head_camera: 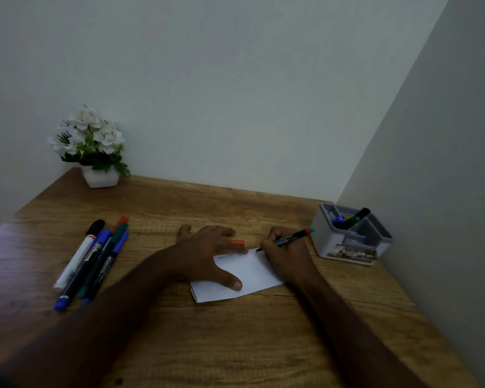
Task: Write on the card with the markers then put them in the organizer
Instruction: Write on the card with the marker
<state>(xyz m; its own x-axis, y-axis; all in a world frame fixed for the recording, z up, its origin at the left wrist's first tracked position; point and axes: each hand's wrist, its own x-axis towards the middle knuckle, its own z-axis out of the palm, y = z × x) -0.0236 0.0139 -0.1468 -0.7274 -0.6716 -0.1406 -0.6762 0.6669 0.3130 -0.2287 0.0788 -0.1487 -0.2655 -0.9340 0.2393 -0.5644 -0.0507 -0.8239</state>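
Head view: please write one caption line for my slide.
Right hand writes on the card with a marker; left hand steadies it, organizer at right.

Writing on the card (249,271) is too small and blurred to read; the left hand (207,253) covers its left part. The organizer (350,236) label is illegible. Marker (90,259) prints are blurred. The counter (235,345) is cut off by the lower edge.

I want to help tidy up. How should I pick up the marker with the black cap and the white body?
Pinch the white-bodied marker round the middle of its barrel, coming straight down from above. It lies flat on the desk at the left edge of the marker row, so its left side is free while the right side lies close against the next marker.
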